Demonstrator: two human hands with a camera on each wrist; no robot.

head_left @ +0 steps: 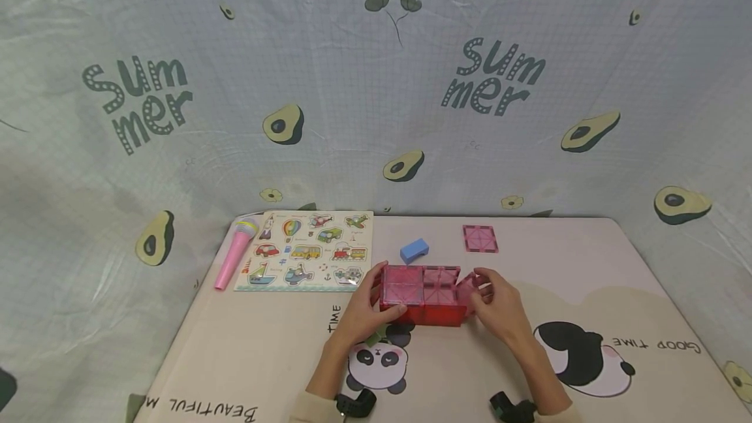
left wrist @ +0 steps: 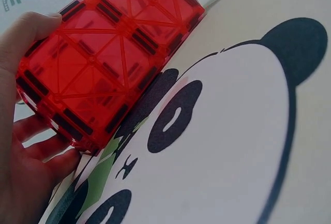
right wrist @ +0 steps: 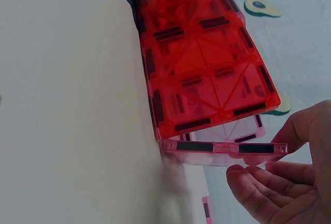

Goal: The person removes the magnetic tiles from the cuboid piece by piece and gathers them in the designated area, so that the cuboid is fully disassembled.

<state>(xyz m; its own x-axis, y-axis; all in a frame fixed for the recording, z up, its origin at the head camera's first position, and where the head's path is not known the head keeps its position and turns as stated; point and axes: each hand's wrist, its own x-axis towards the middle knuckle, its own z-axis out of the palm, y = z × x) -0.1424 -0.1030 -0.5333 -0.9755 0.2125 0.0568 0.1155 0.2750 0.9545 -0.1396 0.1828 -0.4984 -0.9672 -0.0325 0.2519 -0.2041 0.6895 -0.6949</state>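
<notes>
A long box built of see-through red and pink magnetic tiles [head_left: 437, 316] stands on the table in front of me. My left hand [head_left: 360, 320] holds its left end, thumb on the front edge and fingers around the far side. In the left wrist view, the red tile wall [left wrist: 93, 58] shows black magnet strips. At the box's right end, my right hand [head_left: 502, 305] pinches a pink magnetic tile [head_left: 466, 290]. The right wrist view shows this pink tile tilted away from the box, its lower part close to the end wall.
Behind the box lie a blue block [head_left: 414, 251] and a loose pink tile [head_left: 480, 239]. A vehicle picture board [head_left: 311, 251] lies at the back left, beside a pink toy microphone [head_left: 236, 253]. A printed cloth [head_left: 346, 83] hangs behind the table.
</notes>
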